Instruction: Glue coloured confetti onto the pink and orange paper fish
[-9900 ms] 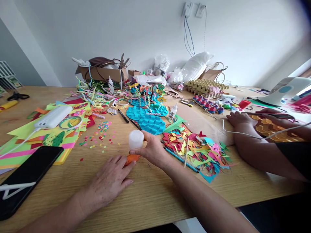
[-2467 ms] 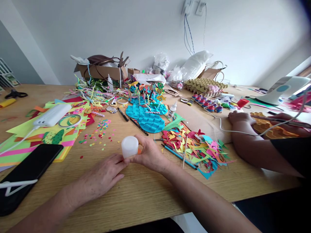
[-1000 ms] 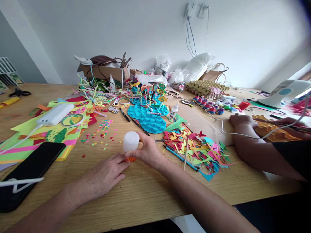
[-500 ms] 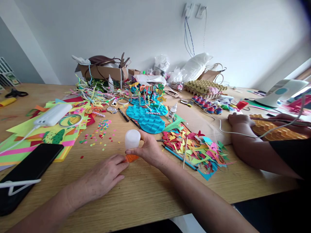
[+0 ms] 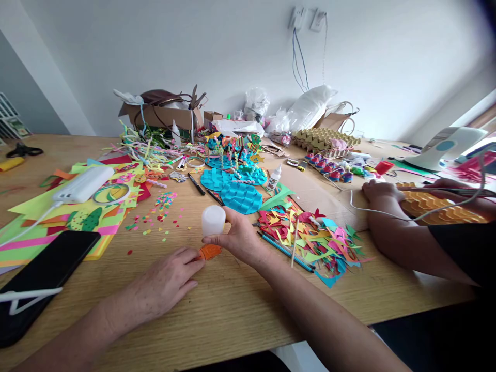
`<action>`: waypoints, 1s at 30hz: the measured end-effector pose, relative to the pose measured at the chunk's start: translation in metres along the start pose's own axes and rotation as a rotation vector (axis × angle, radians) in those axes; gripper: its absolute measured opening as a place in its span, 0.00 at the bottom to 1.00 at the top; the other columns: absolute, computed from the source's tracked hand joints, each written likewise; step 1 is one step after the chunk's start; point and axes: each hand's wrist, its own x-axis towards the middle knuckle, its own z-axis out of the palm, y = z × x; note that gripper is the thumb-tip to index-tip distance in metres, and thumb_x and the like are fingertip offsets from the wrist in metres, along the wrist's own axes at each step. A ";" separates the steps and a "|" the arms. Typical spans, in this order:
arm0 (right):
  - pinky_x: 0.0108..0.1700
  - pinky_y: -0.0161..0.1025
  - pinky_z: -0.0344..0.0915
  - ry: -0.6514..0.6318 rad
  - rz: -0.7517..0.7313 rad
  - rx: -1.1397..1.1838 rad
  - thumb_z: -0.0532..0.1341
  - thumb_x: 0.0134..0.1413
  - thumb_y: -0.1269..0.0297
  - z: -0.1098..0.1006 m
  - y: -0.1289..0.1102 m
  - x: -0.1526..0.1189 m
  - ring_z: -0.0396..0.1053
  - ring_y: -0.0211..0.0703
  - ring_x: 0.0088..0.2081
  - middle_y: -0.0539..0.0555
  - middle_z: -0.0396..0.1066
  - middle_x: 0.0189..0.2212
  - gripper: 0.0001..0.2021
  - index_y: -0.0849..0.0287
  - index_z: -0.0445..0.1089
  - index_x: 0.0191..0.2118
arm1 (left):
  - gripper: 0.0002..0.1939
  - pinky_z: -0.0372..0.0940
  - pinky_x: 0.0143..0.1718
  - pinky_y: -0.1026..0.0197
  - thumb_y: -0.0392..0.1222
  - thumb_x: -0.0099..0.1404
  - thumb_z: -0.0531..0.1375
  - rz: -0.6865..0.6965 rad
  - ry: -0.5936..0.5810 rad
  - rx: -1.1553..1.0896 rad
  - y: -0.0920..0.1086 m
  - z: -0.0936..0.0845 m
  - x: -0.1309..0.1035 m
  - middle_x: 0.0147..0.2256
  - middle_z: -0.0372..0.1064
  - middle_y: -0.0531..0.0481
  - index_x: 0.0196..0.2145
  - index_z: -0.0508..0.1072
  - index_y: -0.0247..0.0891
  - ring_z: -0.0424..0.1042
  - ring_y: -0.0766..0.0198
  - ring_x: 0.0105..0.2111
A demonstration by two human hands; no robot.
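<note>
My right hand is wrapped round a white translucent bottle, tipped with its broad base up. Just below it on the wooden table lies a small orange piece. The fingertips of my left hand press on the left end of that piece. The bottle's lower end is hidden behind my right thumb and fingers. Beyond the hands sit blue textured discs with small colourful decorations standing on the rear one.
Coloured paper sheets, a power bank and a phone lie at the left. Paper scraps and pens are right of my right hand. Another person's arm rests at the far right near yellow corrugated card.
My right hand and the bottle have shifted slightly to the right and up, showing more of the orange piece. My left hand stays nearly still.
</note>
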 end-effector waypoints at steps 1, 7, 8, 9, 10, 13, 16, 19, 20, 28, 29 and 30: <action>0.31 0.32 0.57 0.000 -0.001 0.005 0.66 0.36 0.59 0.000 0.000 0.000 0.62 0.38 0.31 0.47 0.66 0.28 0.16 0.60 0.66 0.33 | 0.16 0.62 0.46 0.54 0.35 0.60 0.52 -0.001 -0.005 0.003 0.000 0.000 0.000 0.46 0.63 0.47 0.46 0.67 0.42 0.64 0.57 0.45; 0.31 0.32 0.57 -0.002 0.002 -0.005 0.66 0.36 0.59 -0.002 0.002 0.000 0.62 0.38 0.30 0.47 0.65 0.27 0.15 0.60 0.66 0.31 | 0.15 0.62 0.46 0.53 0.36 0.61 0.52 0.000 -0.025 0.039 0.000 0.000 0.000 0.46 0.63 0.47 0.46 0.67 0.42 0.63 0.57 0.46; 0.31 0.32 0.57 -0.006 0.001 -0.008 0.66 0.36 0.59 -0.002 0.002 0.000 0.62 0.38 0.30 0.47 0.65 0.27 0.15 0.61 0.66 0.31 | 0.15 0.62 0.46 0.53 0.36 0.61 0.52 0.000 -0.028 0.045 0.000 0.000 0.000 0.46 0.63 0.46 0.46 0.66 0.42 0.63 0.57 0.46; 0.31 0.32 0.57 -0.008 0.000 -0.011 0.66 0.36 0.59 -0.002 0.002 0.000 0.62 0.38 0.30 0.47 0.65 0.27 0.15 0.61 0.66 0.31 | 0.15 0.62 0.46 0.53 0.35 0.61 0.52 0.000 -0.032 0.050 0.000 0.000 0.000 0.46 0.63 0.46 0.46 0.66 0.42 0.63 0.57 0.46; 0.31 0.32 0.56 -0.009 -0.001 -0.016 0.66 0.36 0.59 -0.002 0.002 0.001 0.61 0.38 0.30 0.47 0.64 0.26 0.15 0.61 0.65 0.31 | 0.15 0.62 0.46 0.53 0.35 0.61 0.52 0.001 -0.033 0.056 0.000 0.000 0.000 0.46 0.63 0.46 0.46 0.66 0.42 0.63 0.57 0.46; 0.30 0.32 0.56 -0.009 -0.005 -0.035 0.66 0.36 0.58 -0.002 0.003 0.001 0.61 0.37 0.29 0.47 0.63 0.25 0.14 0.61 0.65 0.29 | 0.14 0.62 0.47 0.52 0.35 0.61 0.52 0.005 -0.040 0.067 0.001 -0.001 0.001 0.46 0.63 0.45 0.45 0.66 0.40 0.63 0.57 0.46; 0.31 0.32 0.56 -0.017 -0.009 -0.043 0.66 0.37 0.58 -0.004 0.002 0.000 0.61 0.38 0.29 0.47 0.64 0.25 0.15 0.61 0.66 0.30 | 0.14 0.61 0.47 0.52 0.35 0.61 0.52 0.004 -0.045 0.069 0.003 -0.003 0.002 0.46 0.63 0.45 0.45 0.67 0.40 0.63 0.57 0.46; 0.32 0.33 0.56 -0.044 0.000 -0.044 0.66 0.37 0.57 -0.008 -0.001 -0.003 0.62 0.38 0.30 0.48 0.65 0.27 0.16 0.62 0.66 0.31 | 0.14 0.61 0.48 0.52 0.35 0.61 0.52 -0.002 -0.047 0.059 0.004 -0.004 0.002 0.46 0.63 0.46 0.45 0.67 0.40 0.63 0.57 0.46; 0.33 0.33 0.57 -0.055 0.004 -0.041 0.66 0.36 0.57 -0.010 -0.002 -0.004 0.62 0.39 0.31 0.48 0.66 0.27 0.16 0.62 0.66 0.32 | 0.14 0.61 0.48 0.52 0.35 0.61 0.52 -0.004 -0.046 0.052 0.004 -0.004 0.002 0.46 0.63 0.46 0.45 0.67 0.40 0.63 0.57 0.46; 0.32 0.33 0.57 -0.019 0.036 -0.021 0.66 0.35 0.57 -0.007 -0.001 -0.003 0.62 0.38 0.30 0.48 0.66 0.27 0.16 0.61 0.67 0.31 | 0.15 0.62 0.46 0.53 0.36 0.60 0.52 -0.002 -0.018 0.007 0.000 0.000 0.002 0.45 0.64 0.47 0.45 0.67 0.42 0.64 0.57 0.45; 0.32 0.33 0.56 -0.004 0.030 -0.026 0.66 0.35 0.58 -0.006 0.000 -0.002 0.62 0.38 0.30 0.48 0.66 0.27 0.16 0.61 0.66 0.31 | 0.15 0.62 0.46 0.52 0.36 0.60 0.52 -0.004 -0.019 0.007 0.000 0.001 0.002 0.45 0.64 0.47 0.45 0.67 0.41 0.64 0.57 0.45; 0.32 0.33 0.56 0.009 0.025 -0.029 0.66 0.35 0.58 -0.004 0.001 -0.001 0.62 0.38 0.30 0.48 0.66 0.27 0.15 0.61 0.66 0.30 | 0.15 0.62 0.46 0.52 0.36 0.60 0.52 -0.006 -0.020 0.008 0.000 0.001 0.002 0.45 0.64 0.46 0.45 0.68 0.41 0.64 0.57 0.44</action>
